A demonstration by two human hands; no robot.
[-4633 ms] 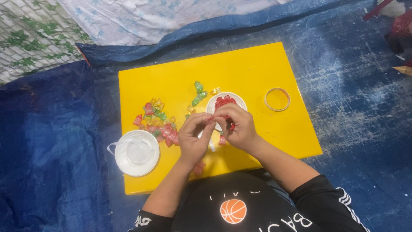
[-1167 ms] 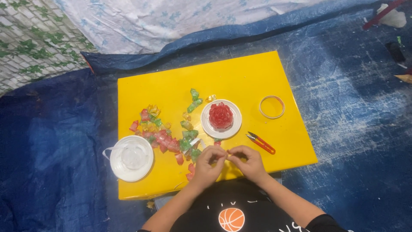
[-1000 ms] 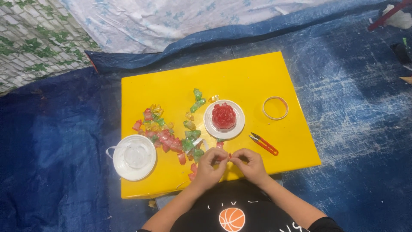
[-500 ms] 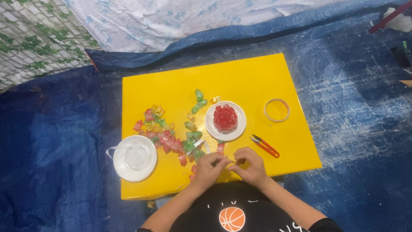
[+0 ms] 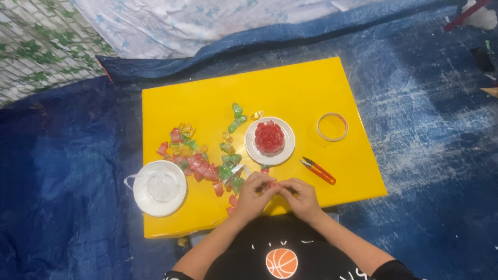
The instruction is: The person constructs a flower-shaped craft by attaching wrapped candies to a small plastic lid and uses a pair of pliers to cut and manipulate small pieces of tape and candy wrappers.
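Your left hand (image 5: 255, 193) and right hand (image 5: 302, 196) have stayed together at the near edge of the yellow desk (image 5: 290, 88), fingers pinched shut on a small red piece (image 5: 272, 184). The plate (image 5: 270, 141) and clippers (image 5: 318, 170) lie where they were.

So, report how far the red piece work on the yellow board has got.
Done: a red cluster sits built up on the white plate. In hand: left hand and right hand pinch a small red piece between them. Left: loose coloured pieces lie scattered on the yellow board.
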